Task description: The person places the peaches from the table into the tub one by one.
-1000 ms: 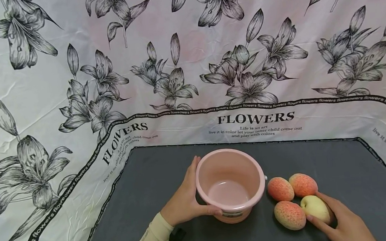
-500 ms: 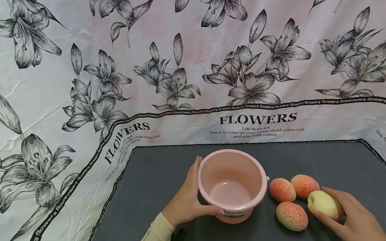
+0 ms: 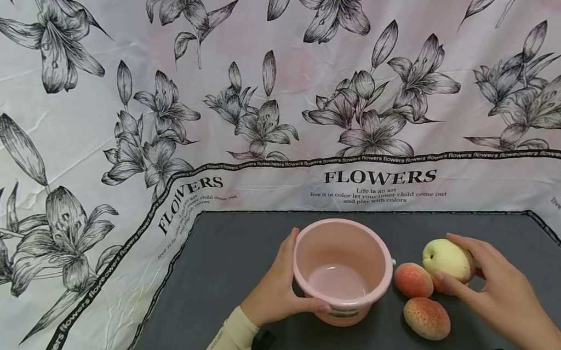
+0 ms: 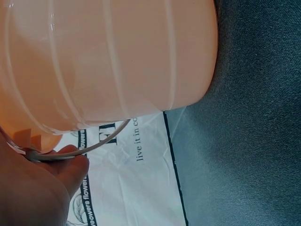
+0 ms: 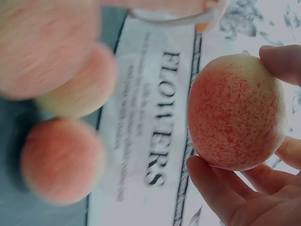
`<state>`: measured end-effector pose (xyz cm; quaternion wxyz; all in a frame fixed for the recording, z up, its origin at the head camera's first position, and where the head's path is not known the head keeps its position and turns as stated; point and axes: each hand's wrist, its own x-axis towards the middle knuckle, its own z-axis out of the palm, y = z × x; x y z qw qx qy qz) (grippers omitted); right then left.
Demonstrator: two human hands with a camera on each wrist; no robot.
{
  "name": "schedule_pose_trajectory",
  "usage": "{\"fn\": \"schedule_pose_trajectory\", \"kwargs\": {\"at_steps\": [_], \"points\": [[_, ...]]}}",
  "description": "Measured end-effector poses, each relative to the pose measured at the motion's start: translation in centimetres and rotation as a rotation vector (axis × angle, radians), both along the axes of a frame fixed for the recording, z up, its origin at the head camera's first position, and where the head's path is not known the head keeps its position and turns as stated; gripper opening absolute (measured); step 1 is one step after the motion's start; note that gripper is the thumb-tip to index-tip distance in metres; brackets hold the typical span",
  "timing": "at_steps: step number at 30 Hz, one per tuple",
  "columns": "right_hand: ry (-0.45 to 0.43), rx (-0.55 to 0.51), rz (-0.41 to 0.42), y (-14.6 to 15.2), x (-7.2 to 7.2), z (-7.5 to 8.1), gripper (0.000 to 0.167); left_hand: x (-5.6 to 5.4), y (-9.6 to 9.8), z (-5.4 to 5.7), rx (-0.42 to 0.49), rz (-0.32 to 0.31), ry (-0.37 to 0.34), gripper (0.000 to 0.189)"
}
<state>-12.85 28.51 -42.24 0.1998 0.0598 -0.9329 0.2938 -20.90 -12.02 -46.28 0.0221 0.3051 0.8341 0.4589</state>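
Observation:
My left hand (image 3: pixel 277 293) grips the rim of a pink bucket (image 3: pixel 345 241) at its left side, thumb at the front. The bucket stands upright, and I see nothing inside it. In the left wrist view, its thin grey handle (image 4: pixel 101 142) hangs along the side by my fingers. To the right of the bucket, my right hand (image 3: pixel 504 284) holds a pale yellow peach (image 3: pixel 445 260) between thumb and fingers, above the others. The right wrist view shows this peach's red-speckled side (image 5: pixel 237 113). Below lie two reddish peaches, one nearer the bucket (image 3: pixel 413 280) and one in front (image 3: pixel 427 318); a third (image 3: pixel 442 287) is mostly hidden.
A dark grey cloth (image 3: pixel 246 243) covers the tabletop. Behind it hangs a white and pink sheet (image 3: pixel 249 29) with black lily prints and lettering. A small black object (image 3: pixel 263 342) shows beside the left sleeve (image 3: pixel 226 338).
My right hand has taken the pale peach away from the group, first rightward, then up and back left over the rear peach. The left hand keeps its hold on the bucket. The view has shifted slightly.

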Motion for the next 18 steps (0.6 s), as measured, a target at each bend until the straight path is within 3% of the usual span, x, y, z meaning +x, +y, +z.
{"fn": "schedule_pose_trajectory", "kwargs": {"at_steps": [9, 18], "points": [[0.156, -0.03, 0.16, -5.2, -2.2, 2.6, 0.08, -0.2, 0.1, -0.2, -0.016, 0.007, 0.018, 0.149], [0.192, -0.009, 0.283, -9.8, -3.1, 2.4, 0.079, 0.1, 0.0, 0.0, -0.028, 0.017, 0.029, 0.148]]}}
